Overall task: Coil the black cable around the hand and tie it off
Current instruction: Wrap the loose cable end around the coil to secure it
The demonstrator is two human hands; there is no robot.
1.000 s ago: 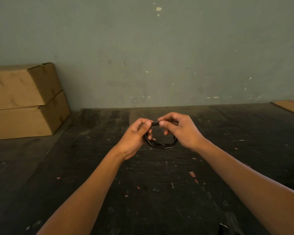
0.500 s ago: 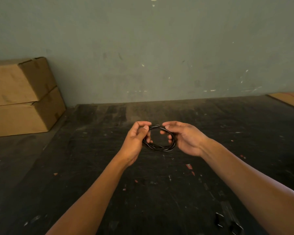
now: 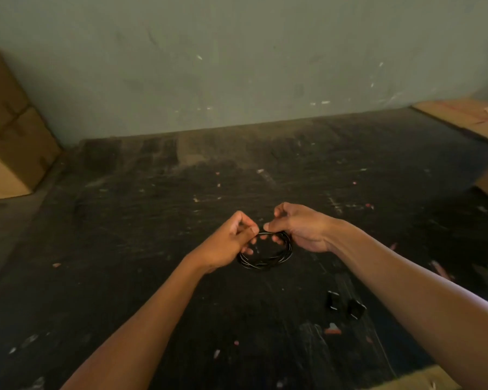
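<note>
Seen from the head camera, two hands hold a small coil of black cable (image 3: 265, 256) above a dark, scuffed floor (image 3: 152, 220). The left hand (image 3: 226, 243) curls its fingers round the coil's left side; the right hand (image 3: 299, 228) pinches the top strand with thumb and forefinger, the loop hanging just below the fingertips. Two small black clips (image 3: 345, 305) lie well beneath the right wrist. Cardboard boxes (image 3: 9, 136) stand far left.

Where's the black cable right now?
Head view, centre: the coiled cable hangs between the left hand and right hand, both pinching it, above the dark table.
</note>
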